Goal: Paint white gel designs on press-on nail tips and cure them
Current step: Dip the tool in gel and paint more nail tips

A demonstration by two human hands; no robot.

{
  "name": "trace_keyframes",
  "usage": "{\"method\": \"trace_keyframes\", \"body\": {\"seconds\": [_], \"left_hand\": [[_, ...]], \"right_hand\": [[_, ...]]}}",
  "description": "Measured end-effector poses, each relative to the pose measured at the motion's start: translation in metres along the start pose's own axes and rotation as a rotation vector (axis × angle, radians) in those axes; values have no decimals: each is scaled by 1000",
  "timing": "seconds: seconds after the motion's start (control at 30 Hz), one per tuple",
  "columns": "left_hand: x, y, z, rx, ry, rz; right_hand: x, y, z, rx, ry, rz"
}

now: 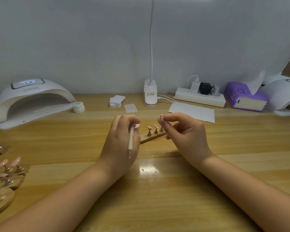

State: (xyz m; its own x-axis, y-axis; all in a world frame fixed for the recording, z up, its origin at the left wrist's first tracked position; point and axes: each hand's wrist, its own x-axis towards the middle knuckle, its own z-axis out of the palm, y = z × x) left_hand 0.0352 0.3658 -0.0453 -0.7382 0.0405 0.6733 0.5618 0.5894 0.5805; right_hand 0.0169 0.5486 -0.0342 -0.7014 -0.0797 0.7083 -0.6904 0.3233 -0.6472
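Note:
My left hand (120,141) grips a thin wooden-handled nail brush (131,139), its bristle end pointing away past my fingers. My right hand (185,133) pinches a pink nail tip (161,117) on a small metal stand, lifted above the table. Between the hands lies a wooden holder strip (151,138) with two more pink tips (149,128) on stands and one bare stand. A small round white thing, partly hidden, sits behind my left fingers. The white curing lamp (32,101) stands at the far left with its display lit.
A white gel jar (79,107) sits beside the lamp. Wipe pads (116,101), a desk lamp base (150,92), a power strip (200,97), paper (192,112), a purple tissue box (244,97) and a second lamp (285,97) line the back. More holders with pink tips (5,174) lie at the left edge.

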Motion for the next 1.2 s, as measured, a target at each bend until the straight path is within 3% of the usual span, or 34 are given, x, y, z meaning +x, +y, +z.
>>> {"method": "trace_keyframes", "body": {"seconds": [0.2,0.4,1.2], "left_hand": [[1,-7,2,132,-108,-111],[0,-7,1,115,-217,-150],[-2,-1,-1,32,-236,-134]], "right_hand": [[0,-2,2,-68,-38,82],[-2,-2,5,-111,-99,154],[-3,4,15,-347,-409,284]]}}
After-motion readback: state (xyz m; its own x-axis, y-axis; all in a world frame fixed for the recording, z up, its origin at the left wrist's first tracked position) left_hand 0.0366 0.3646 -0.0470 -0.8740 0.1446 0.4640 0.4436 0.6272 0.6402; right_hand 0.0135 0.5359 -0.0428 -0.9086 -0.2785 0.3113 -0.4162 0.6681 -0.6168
